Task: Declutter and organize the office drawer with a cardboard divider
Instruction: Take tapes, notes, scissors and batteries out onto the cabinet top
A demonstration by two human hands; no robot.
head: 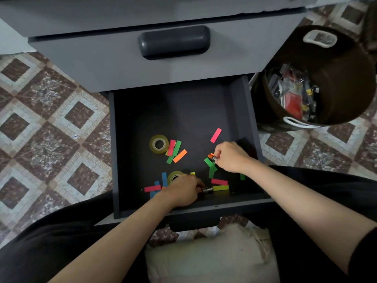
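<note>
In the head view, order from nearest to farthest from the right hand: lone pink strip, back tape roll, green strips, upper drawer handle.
1. Green strips, beside the right hand.
2. Lone pink strip, just behind.
3. Back tape roll, to the left.
4. Upper drawer handle, far back.

Open dark drawer (247,111), scattered paper strips (179,156)

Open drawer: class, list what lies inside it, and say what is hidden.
The drawer holds a tape roll, coloured paper strips and a second roll, partly covered by the left hand, which pinches a small cylinder. The right hand hides most of a small orange-tipped object.
</note>
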